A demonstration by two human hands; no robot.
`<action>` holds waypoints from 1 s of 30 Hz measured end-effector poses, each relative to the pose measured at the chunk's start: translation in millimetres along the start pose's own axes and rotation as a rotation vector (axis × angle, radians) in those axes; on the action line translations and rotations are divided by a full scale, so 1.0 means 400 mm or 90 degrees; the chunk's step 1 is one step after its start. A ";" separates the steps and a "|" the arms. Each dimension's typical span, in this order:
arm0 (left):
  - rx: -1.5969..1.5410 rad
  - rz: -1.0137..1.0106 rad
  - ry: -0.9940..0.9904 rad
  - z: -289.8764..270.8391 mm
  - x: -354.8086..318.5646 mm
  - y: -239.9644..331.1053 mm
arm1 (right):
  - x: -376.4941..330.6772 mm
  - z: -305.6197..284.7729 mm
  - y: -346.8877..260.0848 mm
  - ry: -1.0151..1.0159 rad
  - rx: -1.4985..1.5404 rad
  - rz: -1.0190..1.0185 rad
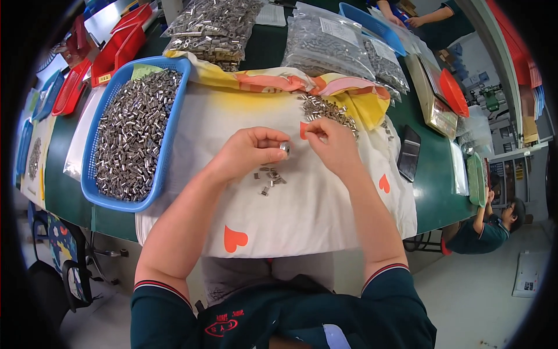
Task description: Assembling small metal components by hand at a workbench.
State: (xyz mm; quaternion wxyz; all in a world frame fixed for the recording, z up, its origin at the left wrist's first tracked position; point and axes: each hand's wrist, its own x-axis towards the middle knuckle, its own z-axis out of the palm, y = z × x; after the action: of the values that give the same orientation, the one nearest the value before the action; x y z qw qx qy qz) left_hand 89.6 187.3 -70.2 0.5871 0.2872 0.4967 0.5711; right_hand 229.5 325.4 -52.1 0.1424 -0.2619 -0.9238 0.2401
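Left hand [247, 152], the person's own: thumb and fingers pinch a small silver metal cylinder [285, 148], its end facing the right hand [335, 146]. The right hand is beside it, thumb and fingertips pressed together; whether anything lies between them I cannot tell. Below the hands, loose metal pieces [273, 178] are scattered on a white cloth [308, 218] printed with red hearts; beyond the right hand lies a larger pile of pieces [326, 109]. Left of the cloth, a blue basket [88, 166] holds many short metal pieces; right of it, a dark phone [410, 152] rests on the green table [439, 192].
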 end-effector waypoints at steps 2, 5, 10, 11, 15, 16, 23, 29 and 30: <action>-0.075 0.001 0.024 0.002 0.002 -0.002 | -0.035 -0.008 -0.035 0.001 0.274 0.087; -0.099 0.017 0.010 -0.009 0.005 -0.011 | -0.054 -0.002 -0.064 0.004 0.339 0.013; -0.005 0.014 0.025 0.000 0.014 -0.007 | -0.061 0.004 -0.067 0.022 0.287 0.001; -0.006 0.017 0.020 0.005 0.014 -0.004 | -0.062 0.010 -0.066 0.026 0.282 0.001; 0.050 0.018 0.071 0.007 0.005 -0.004 | -0.066 0.041 -0.068 0.168 0.076 -0.188; 0.067 0.023 0.072 0.004 0.004 -0.005 | -0.068 0.035 -0.072 0.122 0.144 -0.132; 0.030 0.002 0.029 0.000 0.000 0.001 | -0.080 0.015 -0.076 0.055 0.242 -0.057; 0.071 -0.012 -0.039 -0.003 -0.001 0.003 | -0.065 -0.001 -0.060 -0.106 0.391 0.137; 0.085 -0.011 -0.045 -0.008 0.002 0.004 | -0.062 -0.003 -0.051 -0.110 0.392 0.141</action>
State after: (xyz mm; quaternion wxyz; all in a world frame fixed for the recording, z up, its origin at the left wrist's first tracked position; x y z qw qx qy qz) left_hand 86.0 187.6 -70.2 0.5888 0.3412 0.5153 0.5209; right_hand 241.6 296.8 -44.0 0.1087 -0.2843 -0.7826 0.5431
